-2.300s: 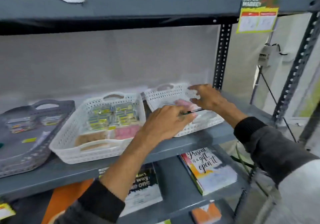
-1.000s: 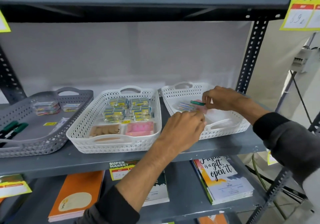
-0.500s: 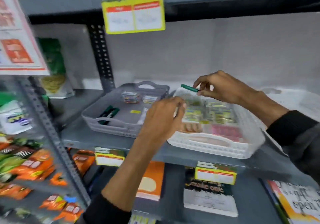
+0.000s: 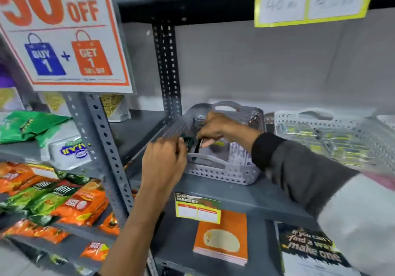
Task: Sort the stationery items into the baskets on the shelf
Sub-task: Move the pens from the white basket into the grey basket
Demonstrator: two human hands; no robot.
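A grey perforated basket [image 4: 215, 174] stands on the grey shelf [image 4: 245, 198]. My right hand [image 4: 220, 127] reaches down into it from the right, its fingers pinched on a dark green marker [image 4: 200, 144] close to the basket floor. Other green markers [image 4: 186, 142] lie at the basket's left side. My left hand [image 4: 163, 164] is at the basket's near left corner with its fingers curled by those markers; what it grips is hidden. To the right stands a white basket [image 4: 299, 115] holding several small yellow-green packets [image 4: 307, 131].
A perforated shelf post [image 4: 102, 147] rises just left of my left arm, with snack packets [image 4: 70, 203] beyond it. A "50% OFF" sign [image 4: 64, 32] hangs at upper left. Notebooks [image 4: 221, 239] lie on the lower shelf. A price tag [image 4: 197, 208] hangs from the shelf edge.
My view has swung left. My right hand carried the green marker from above the white basket down into the grey basket. My left hand moved to the grey basket's near corner.
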